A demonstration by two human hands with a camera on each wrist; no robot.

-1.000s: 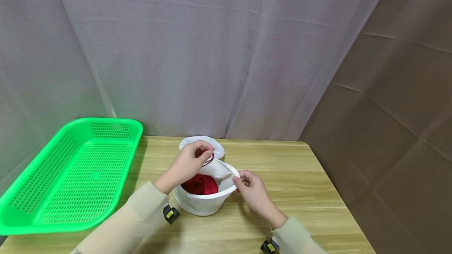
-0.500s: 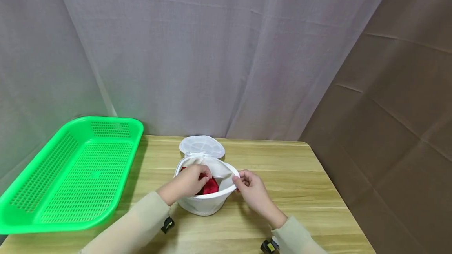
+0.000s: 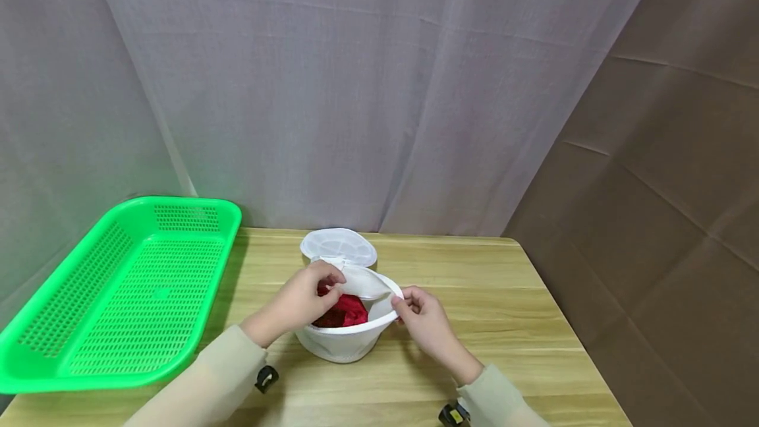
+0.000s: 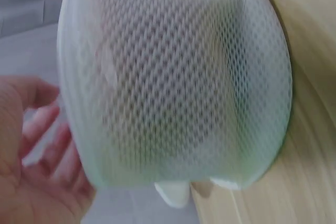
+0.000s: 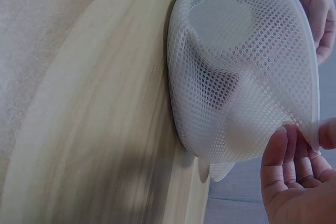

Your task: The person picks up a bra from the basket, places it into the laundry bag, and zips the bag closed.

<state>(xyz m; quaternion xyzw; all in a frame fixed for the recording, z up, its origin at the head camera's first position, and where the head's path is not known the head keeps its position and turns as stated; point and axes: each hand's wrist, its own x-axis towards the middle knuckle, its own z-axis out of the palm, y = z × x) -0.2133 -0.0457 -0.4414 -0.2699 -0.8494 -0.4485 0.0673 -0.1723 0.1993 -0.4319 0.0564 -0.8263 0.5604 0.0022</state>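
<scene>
A white mesh laundry bag (image 3: 338, 348) stands on the wooden table, its zipped lid (image 3: 340, 246) folded back behind it. Dark red shiny cloth (image 3: 351, 312) lies inside. My right hand (image 3: 427, 321) pinches the bag's rim at its right side, thumb on top and fingers beneath, as the right wrist view also shows. Over the left part of the opening is my left hand (image 3: 299, 302), fingers loosely bent and overlapping the red cloth. The left wrist view shows that hand (image 4: 37, 156) beside the rim with its fingers apart and nothing visible in them.
A large green plastic basket (image 3: 142, 302) with a slotted base stands at the left of the table (image 3: 474, 361). Grey cloth (image 3: 356, 84) hangs along the back, and a brown panel (image 3: 670, 216) closes off the right side.
My left hand, which held a dark red strap above the bag, went down into the opening and has risen back left without the strap. My right hand keeps its pinch on the rim.
</scene>
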